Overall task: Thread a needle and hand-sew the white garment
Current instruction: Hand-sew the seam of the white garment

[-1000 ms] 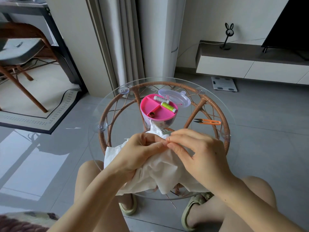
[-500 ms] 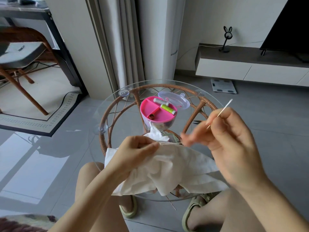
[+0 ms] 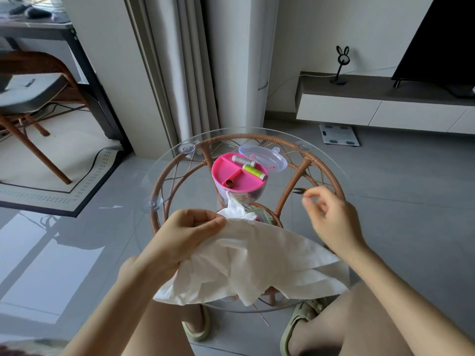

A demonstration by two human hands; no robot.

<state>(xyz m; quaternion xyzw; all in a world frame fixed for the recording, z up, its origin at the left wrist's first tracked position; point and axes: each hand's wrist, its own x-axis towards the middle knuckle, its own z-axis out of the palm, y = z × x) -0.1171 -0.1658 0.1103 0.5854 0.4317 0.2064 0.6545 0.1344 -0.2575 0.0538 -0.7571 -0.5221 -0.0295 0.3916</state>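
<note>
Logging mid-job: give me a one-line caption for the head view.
Left hand grips the white garment over the glass table; right hand beside it, fingertips pinched together, pink sewing box behind.

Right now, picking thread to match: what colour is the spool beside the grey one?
Lime green; the thread spool shows best in the head view.

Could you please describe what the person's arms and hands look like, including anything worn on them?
The left forearm and the right forearm are bare as far as the head view shows them; no sleeve comes into the picture. The left hand and the right hand wear no gloves. No ring, watch or bracelet shows on either, and no markings are visible.
</note>
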